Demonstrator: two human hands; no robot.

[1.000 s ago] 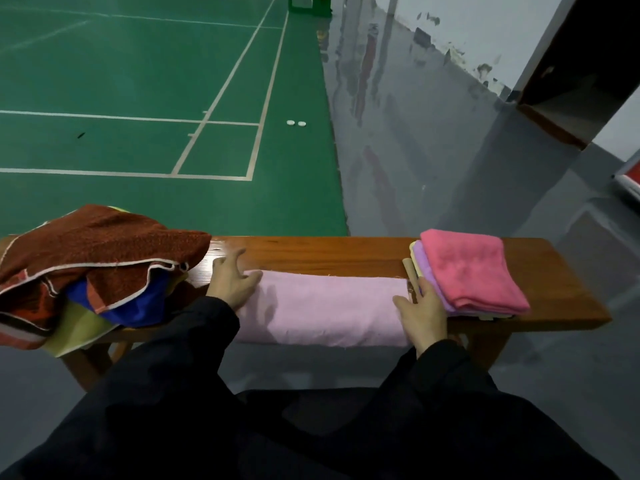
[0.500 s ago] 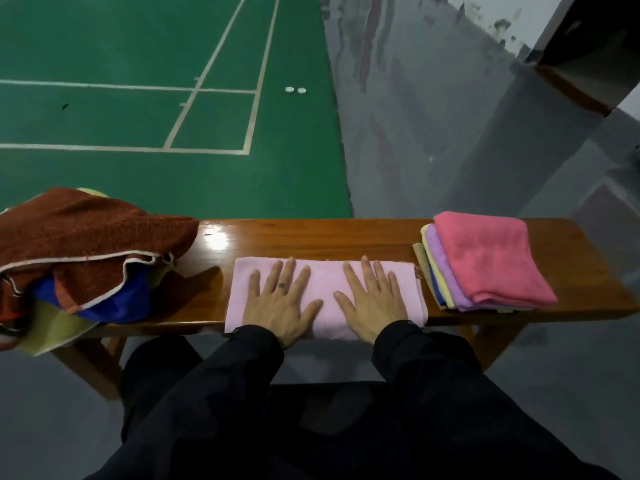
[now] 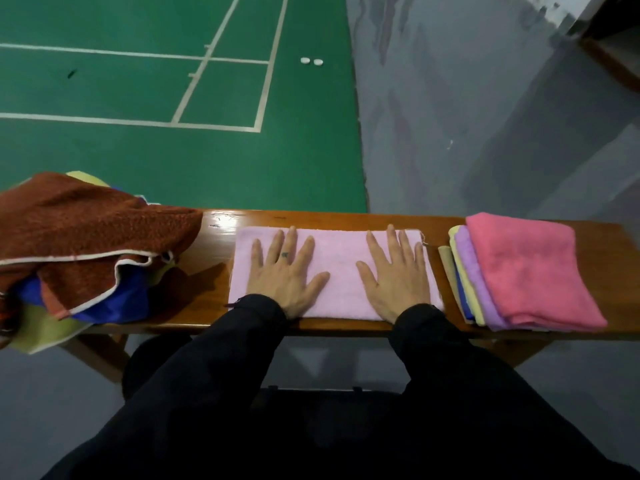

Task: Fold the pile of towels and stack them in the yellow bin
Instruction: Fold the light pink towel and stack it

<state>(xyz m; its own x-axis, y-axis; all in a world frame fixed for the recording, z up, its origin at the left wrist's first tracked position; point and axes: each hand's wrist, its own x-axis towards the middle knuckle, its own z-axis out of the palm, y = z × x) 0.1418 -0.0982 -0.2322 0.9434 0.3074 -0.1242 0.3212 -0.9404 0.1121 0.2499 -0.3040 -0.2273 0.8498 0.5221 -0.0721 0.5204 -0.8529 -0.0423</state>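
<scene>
- Head view, centre of the frame: a pale pink, rectangular terry towel (image 3: 334,271) is seen lying flat on the glossy brown wooden bench (image 3: 436,223), already folded to a strip whose long axis runs left to right across the picture, along the bench.
- Head view, grip: the left hand (image 3: 285,271) is laid flat with straight, spread fingers on the left half of the towel, and the right hand (image 3: 394,275) likewise on the right half; nothing is pinched or curled round, the cloth is only pressed.
- Head view, the deciding relation: each short end of the towel lies just outboard of one hand, so a fold across the long axis is judged to be equally open to either hand, one end being carried over to the other.
- Head view, right of the frame: a stack of folded towels topped by a deep pink one (image 3: 530,271) rests just beside the towel's right end, nearer the right hand.
- Head view, left edge: a rumpled pile of unfolded towels under a rust-brown one (image 3: 86,230) is well apart from the hands.
- No yellow bin can be made out with certainty.
</scene>
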